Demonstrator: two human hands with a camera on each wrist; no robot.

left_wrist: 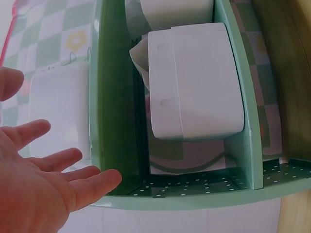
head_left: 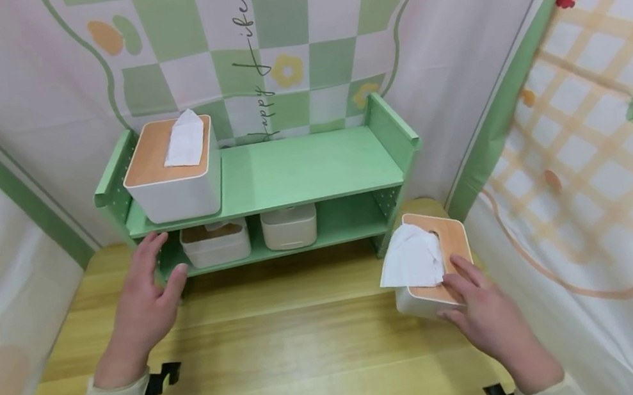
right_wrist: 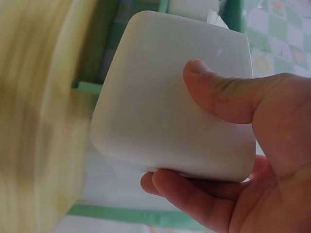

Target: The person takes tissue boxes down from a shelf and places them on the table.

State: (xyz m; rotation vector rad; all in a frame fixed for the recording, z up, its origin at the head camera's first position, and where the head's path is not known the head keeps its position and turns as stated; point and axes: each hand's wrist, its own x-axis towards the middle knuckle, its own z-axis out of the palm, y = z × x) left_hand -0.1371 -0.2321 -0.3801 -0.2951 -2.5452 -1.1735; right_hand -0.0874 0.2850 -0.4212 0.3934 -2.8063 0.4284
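Observation:
My right hand (head_left: 488, 314) grips a white tissue box (head_left: 452, 235) with a wood-coloured lid, out in front of the shelf's right end. From the lid's slot a white tissue (head_left: 416, 261) hangs toward the left. The right wrist view shows the thumb (right_wrist: 214, 92) along one white side of the box and fingers at its lower edge. My left hand (head_left: 144, 299), fingers spread and holding nothing, is at the left end of the green shelf (head_left: 302, 167). A larger tissue box (head_left: 183, 195) stands on the upper board, just above that hand.
On the lower board sit a wood-topped tissue box (head_left: 218, 250) and a smaller white box (head_left: 290, 231). The shelf stands on a wood-grain table (head_left: 287, 355). A checked curtain (head_left: 281, 27) hangs behind; another patterned curtain (head_left: 594, 194) hangs close on the right.

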